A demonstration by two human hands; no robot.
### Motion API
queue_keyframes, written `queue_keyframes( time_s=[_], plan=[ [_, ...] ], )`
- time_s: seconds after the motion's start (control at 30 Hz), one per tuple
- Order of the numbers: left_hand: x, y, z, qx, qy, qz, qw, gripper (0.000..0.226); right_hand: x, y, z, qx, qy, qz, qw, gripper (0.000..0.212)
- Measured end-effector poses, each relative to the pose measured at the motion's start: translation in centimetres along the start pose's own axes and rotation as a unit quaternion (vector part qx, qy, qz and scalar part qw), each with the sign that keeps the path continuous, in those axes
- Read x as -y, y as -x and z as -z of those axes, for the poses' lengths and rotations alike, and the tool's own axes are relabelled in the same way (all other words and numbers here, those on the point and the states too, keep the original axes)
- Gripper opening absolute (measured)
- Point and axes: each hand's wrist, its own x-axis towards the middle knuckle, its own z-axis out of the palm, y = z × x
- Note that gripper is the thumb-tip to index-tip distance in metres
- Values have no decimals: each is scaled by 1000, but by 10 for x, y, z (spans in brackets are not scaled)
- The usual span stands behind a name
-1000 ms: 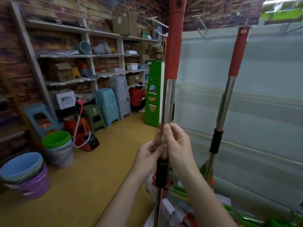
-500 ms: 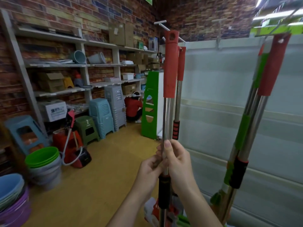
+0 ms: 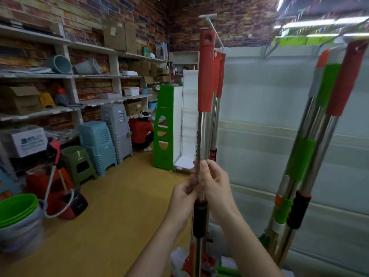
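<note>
A mop pole [image 3: 204,124] stands upright in front of me, steel with a red top grip and a black collar lower down. My left hand [image 3: 182,196] and my right hand [image 3: 216,186] both hold the steel shaft just above the black collar, fingers curled round it, the right thumb pointing up along the shaft. The pole's foot is hidden low in the view.
Two more red-topped poles [image 3: 218,80] hang just behind it. At the right, green-and-red-gripped poles [image 3: 311,140] lean against a white panel [image 3: 259,108]. Shelves, stacked plastic stools [image 3: 97,144] and buckets [image 3: 18,214] line the left wall. A crouching person in red [image 3: 140,132] is at the back.
My view has tilted up and swung slightly, so the pole top now shows fully and more poles appear at the right. Both hands keep their hold at the same place on the shaft.
</note>
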Motion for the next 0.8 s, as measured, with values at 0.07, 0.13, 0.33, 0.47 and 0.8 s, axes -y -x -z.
queue_keyframes(
  time_s=[0.07, 0.13, 0.33, 0.47, 0.8],
  plan=[
    [1, -11, 7, 14, 3, 4, 1000, 28, -3, -7, -7, -13, 15, 8, 1000, 29],
    [0, -22, 13, 34, 1, 8, 999, 35, -6, -14, -14, -32, 20, 11, 999, 28],
    [0, -53, 24, 75, -1, 14, 997, 32, -9, -35, -24, -84, 39, 14, 996, 27],
    [0, -67, 26, 109, 0, 18, 994, 17, -7, -41, -26, -104, 39, 15, 994, 29],
    [2, -78, 34, 142, 26, 9, 990, 33, -11, -44, -36, -115, 39, 36, 992, 24]
  ],
)
